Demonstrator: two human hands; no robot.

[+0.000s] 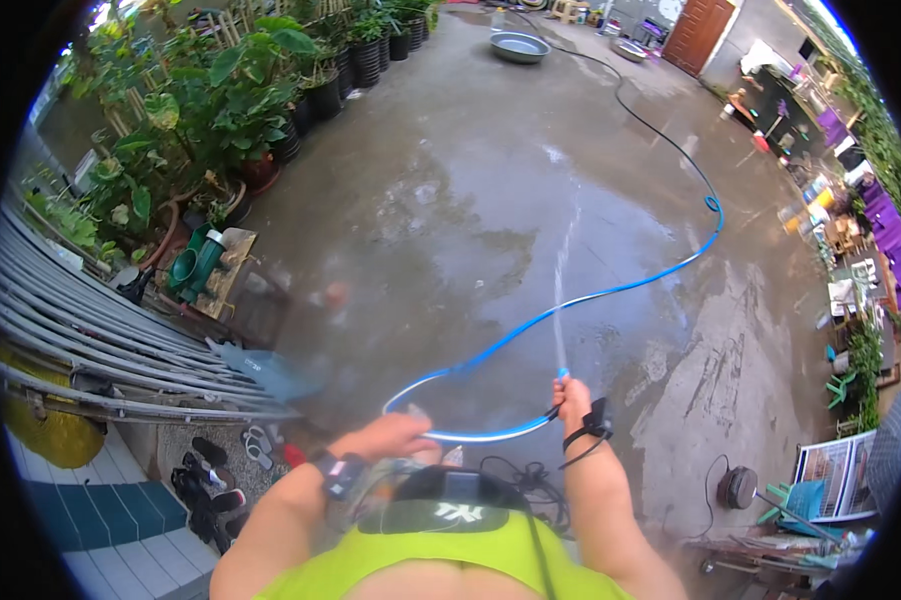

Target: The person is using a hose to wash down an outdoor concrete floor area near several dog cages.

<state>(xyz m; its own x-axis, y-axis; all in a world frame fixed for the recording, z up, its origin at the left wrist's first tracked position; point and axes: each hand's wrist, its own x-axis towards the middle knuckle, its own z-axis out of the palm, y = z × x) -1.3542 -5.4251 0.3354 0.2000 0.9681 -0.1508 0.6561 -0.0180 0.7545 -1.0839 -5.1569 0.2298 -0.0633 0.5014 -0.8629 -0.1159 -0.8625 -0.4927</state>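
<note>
My right hand (pixel 572 397) grips the end of a blue garden hose (pixel 623 287). A stream of water (pixel 559 300) shoots forward from that end and passes over a farther stretch of the hose. My left hand (pixel 401 433) is closed around the same hose, where it bends back toward the right hand. From there the hose snakes away to the right, with a small loop in it. Wet concrete (pixel 420 300) lies before me, shiny with water.
Potted plants (pixel 248 105) line the left side. Metal pipes (pixel 112 330) and a wooden stand with a green machine (pixel 199 262) are nearer. Shoes (pixel 210 465) lie at lower left. A metal basin (pixel 520 46) stands far ahead. Clutter and a round dark object (pixel 737 487) are on the right.
</note>
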